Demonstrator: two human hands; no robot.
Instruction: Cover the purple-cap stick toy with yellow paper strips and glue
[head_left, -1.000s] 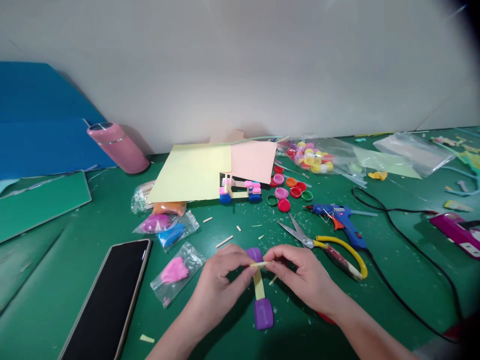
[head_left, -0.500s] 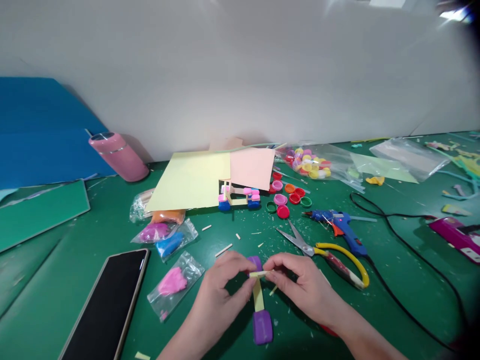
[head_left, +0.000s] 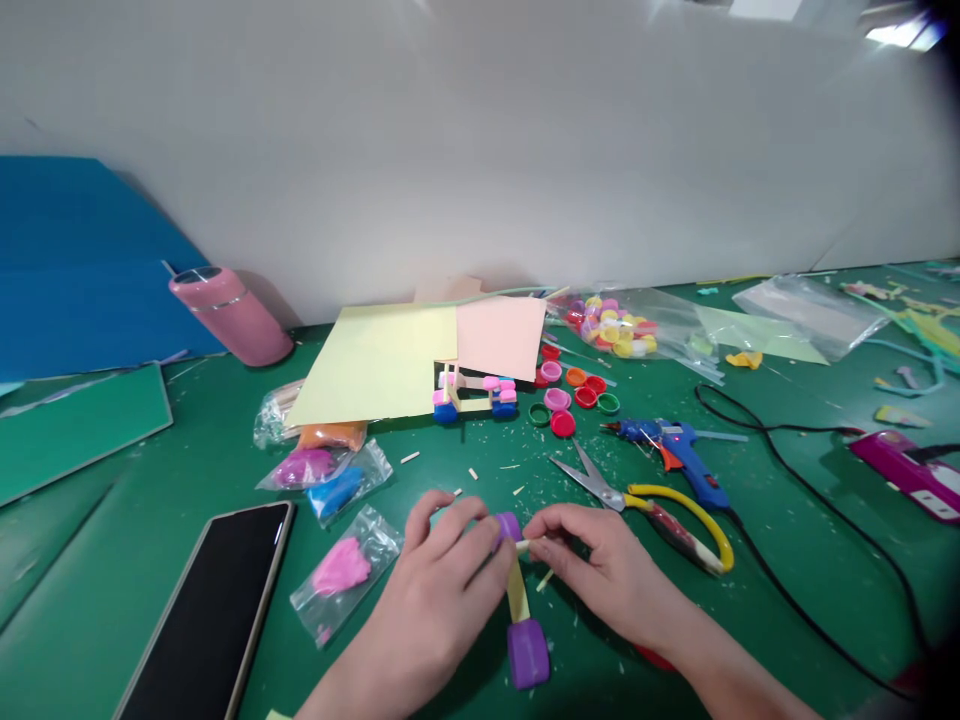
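Observation:
Near the front middle of the table, my right hand (head_left: 592,560) pinches the right end of a small pale stick (head_left: 523,547). My left hand (head_left: 450,590), palm down with curled fingers, covers the stick's other end; what its fingertips grip is partly hidden. Beneath the hands lies a pale yellow strip (head_left: 517,592) with a purple block (head_left: 528,653) at its near end and another purple piece (head_left: 509,526) at its far end, beside my left fingertips.
Open scissors (head_left: 611,497) and a blue glue gun (head_left: 690,462) with a black cord lie right of the hands. Bagged pink clay (head_left: 341,567) and a phone (head_left: 206,610) are left. Behind stand a small wheeled model (head_left: 475,395) and coloured caps (head_left: 556,400).
My left hand has turned palm down, its fingers now curled over the stick's left end. My right hand keeps its pinch. The view has shifted slightly.

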